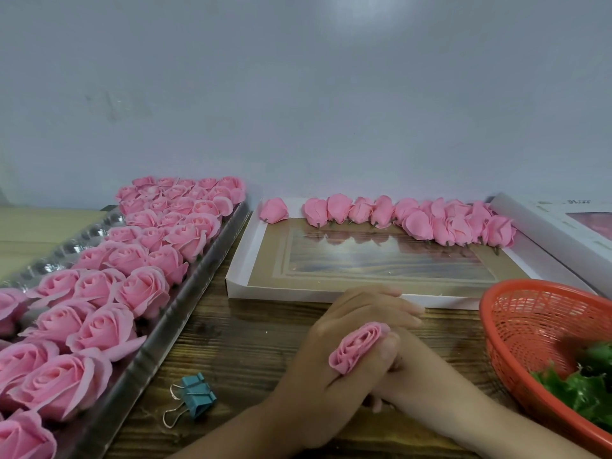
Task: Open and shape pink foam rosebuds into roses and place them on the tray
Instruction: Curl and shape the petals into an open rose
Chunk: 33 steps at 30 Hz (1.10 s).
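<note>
Worktop (238,352): left hand (331,349), right hand (410,376), fingers (374,301) curled round bud (359,347); shaping step; next probably called for petal spreading, tray (159,352) placement

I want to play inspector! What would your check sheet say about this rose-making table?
Surface: wooden table, dark grain.
Job's things: rows of opened roses on the tray; closed buds along the far edge of the white box; one rosebud in hand.
Clutter: blue binder clip; orange basket holding green leaves.
Hands: left hand pinches the rosebud; right hand tucked beneath, grip hidden.
Cables: nothing seen.
Surroundings: grey wall; second white box at right.
</note>
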Available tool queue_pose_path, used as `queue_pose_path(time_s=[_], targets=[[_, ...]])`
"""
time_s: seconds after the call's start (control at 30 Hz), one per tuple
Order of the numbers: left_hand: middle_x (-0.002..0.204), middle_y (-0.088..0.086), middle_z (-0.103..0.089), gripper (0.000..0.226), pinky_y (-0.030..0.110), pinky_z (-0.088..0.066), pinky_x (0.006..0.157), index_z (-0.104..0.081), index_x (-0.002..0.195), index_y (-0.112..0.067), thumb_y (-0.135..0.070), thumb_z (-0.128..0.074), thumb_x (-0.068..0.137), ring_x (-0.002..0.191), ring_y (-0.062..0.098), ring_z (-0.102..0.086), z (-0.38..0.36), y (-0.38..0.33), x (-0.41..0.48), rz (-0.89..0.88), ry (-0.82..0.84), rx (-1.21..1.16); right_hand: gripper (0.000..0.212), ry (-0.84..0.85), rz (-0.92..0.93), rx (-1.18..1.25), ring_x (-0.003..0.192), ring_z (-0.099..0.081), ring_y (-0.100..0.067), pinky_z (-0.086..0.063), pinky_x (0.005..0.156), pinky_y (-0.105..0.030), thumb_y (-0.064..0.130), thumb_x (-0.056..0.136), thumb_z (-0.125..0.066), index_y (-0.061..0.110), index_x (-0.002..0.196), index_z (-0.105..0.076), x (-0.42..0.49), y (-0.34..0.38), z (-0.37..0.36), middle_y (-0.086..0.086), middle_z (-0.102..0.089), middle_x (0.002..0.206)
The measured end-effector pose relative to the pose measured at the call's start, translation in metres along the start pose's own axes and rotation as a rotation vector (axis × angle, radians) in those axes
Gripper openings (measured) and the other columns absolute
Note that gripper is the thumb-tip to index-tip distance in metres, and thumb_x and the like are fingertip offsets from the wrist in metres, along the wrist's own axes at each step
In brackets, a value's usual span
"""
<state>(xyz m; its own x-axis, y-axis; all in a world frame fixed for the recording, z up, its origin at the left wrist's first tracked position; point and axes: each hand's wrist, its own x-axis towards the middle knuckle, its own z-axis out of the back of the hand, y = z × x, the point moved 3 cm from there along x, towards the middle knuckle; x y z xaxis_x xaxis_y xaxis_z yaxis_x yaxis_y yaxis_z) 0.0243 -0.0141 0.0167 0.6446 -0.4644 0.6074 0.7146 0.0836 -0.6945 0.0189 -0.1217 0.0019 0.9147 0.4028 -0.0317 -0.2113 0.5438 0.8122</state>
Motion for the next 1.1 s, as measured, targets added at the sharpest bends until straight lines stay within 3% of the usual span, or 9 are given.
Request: queue_pose_path(time_s=[0.07, 0.13, 0.2, 0.37, 0.57, 0.7, 0.9, 1.1], targets=[[0.109, -0.024, -0.063, 0.025, 0.020, -0.043, 0.096, -0.064, 0.104, -0.026, -0.019, -0.044, 0.093, 0.113, 0.005, -0.056, -0.002, 0.008, 0.001, 0.056, -0.054, -0.091, 0.030, -0.026, 0.073, 0.129, 0.057, -0.063, -0.004, -0.049, 0.054, -0.017, 0.002, 0.086, -0.060, 0.031, 0.087, -0.063, 0.000, 0.001, 0.002, 0.006, -0.068, 0.069], [0.108, -0.009, -0.065, 0.024, 0.025, -0.044, 0.095, -0.066, 0.103, -0.012, -0.017, -0.045, 0.095, 0.113, 0.017, -0.057, 0.001, 0.011, 0.002, 0.106, -0.090, -0.124, 0.032, -0.024, 0.074, 0.245, 0.063, -0.066, -0.006, -0.052, 0.056, -0.019, -0.003, 0.089, -0.061, 0.029, 0.095, -0.067, -0.001, 0.000, 0.005, -0.007, -0.070, 0.080], [0.104, -0.005, -0.067, 0.025, 0.025, -0.047, 0.091, -0.067, 0.101, -0.013, -0.022, -0.045, 0.094, 0.108, 0.019, -0.059, 0.002, 0.013, 0.001, 0.128, -0.126, -0.116, 0.034, -0.004, 0.036, 0.347, 0.070, -0.067, -0.006, -0.055, 0.058, -0.020, -0.005, 0.091, -0.059, 0.026, 0.099, -0.069, 0.000, -0.001, 0.003, -0.013, -0.071, 0.088], [0.097, -0.005, -0.069, 0.023, 0.018, -0.049, 0.080, -0.068, 0.097, -0.018, -0.020, -0.045, 0.093, 0.099, 0.014, -0.064, 0.005, 0.024, 0.002, 0.240, -0.217, -0.112, 0.029, 0.007, -0.089, 0.562, 0.071, -0.066, -0.005, -0.057, 0.061, -0.021, -0.008, 0.094, -0.052, 0.011, 0.110, -0.067, 0.005, -0.011, 0.001, 0.005, -0.070, 0.081], [0.094, -0.010, -0.067, 0.018, 0.015, -0.049, 0.075, -0.066, 0.095, -0.029, -0.025, -0.050, 0.088, 0.092, 0.008, -0.064, 0.002, 0.031, 0.002, 0.319, -0.178, -0.089, 0.033, -0.042, -0.145, 0.744, 0.080, -0.070, -0.012, -0.057, 0.062, -0.022, -0.003, 0.094, -0.055, 0.020, 0.098, -0.077, 0.006, -0.018, 0.002, -0.006, -0.074, 0.095], [0.100, -0.012, -0.066, 0.017, 0.019, -0.049, 0.079, -0.064, 0.087, -0.035, -0.028, -0.048, 0.088, 0.094, 0.007, -0.062, 0.002, 0.029, 0.001, 0.328, -0.183, -0.074, 0.029, -0.058, -0.151, 0.835, 0.081, -0.070, -0.014, -0.055, 0.057, -0.021, -0.001, 0.094, -0.054, 0.015, 0.097, -0.077, 0.009, -0.021, 0.002, -0.012, -0.073, 0.096], [0.096, -0.010, -0.066, 0.016, 0.017, -0.050, 0.076, -0.066, 0.090, -0.028, -0.026, -0.050, 0.087, 0.092, 0.007, -0.062, 0.001, 0.033, 0.003, 0.345, -0.183, -0.064, 0.030, -0.038, -0.136, 0.858, 0.072, -0.068, -0.009, -0.055, 0.055, -0.021, -0.003, 0.095, -0.052, 0.014, 0.096, -0.076, 0.010, -0.021, 0.002, -0.004, -0.073, 0.086], [0.089, -0.010, -0.064, 0.011, 0.029, -0.052, 0.075, -0.062, 0.089, -0.038, -0.040, -0.052, 0.085, 0.086, 0.015, -0.063, 0.001, 0.034, 0.004, 0.299, -0.215, -0.035, 0.028, -0.034, -0.140, 0.831, 0.074, -0.069, -0.010, -0.055, 0.055, -0.021, -0.001, 0.095, -0.053, 0.013, 0.094, -0.078, 0.011, -0.021, 0.002, -0.006, -0.073, 0.088]])
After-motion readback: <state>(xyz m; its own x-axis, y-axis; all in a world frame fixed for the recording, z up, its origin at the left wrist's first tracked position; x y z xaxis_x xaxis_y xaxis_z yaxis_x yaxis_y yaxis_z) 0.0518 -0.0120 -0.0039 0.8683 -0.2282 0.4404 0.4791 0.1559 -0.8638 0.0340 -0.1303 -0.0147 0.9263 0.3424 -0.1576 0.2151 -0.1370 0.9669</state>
